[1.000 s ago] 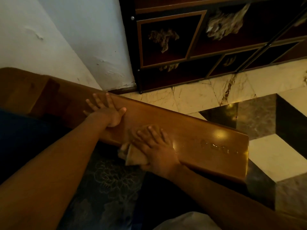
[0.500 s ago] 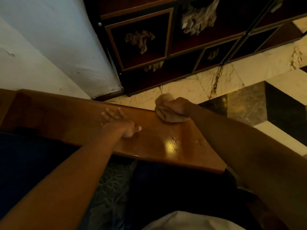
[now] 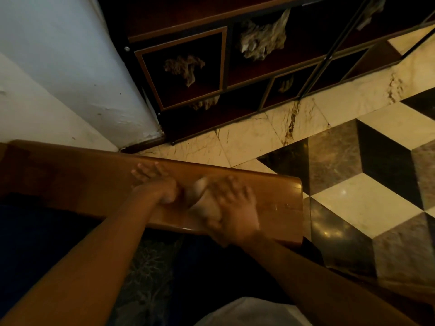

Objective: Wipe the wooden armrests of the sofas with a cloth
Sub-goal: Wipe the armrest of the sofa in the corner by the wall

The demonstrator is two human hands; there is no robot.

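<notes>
A glossy wooden armrest (image 3: 270,194) runs across the middle of the head view, from the wall at left to its rounded end at right. My left hand (image 3: 155,182) rests flat on its top, fingers spread and pointing away from me. Just to its right, my right hand (image 3: 233,205) presses a pale crumpled cloth (image 3: 202,198) onto the wood with its fingers spread over it. Most of the cloth is hidden under that hand. Both hands are blurred.
A dark patterned sofa seat (image 3: 146,267) lies below the armrest. A white wall (image 3: 58,74) stands at left, a dark glass-fronted cabinet (image 3: 211,74) beyond the armrest. The marble floor (image 3: 353,161) with a cube pattern lies to the right.
My right hand with the cloth has slid back from the armrest's far edge to its top, close beside my left hand. The left hand has stayed on the wood.
</notes>
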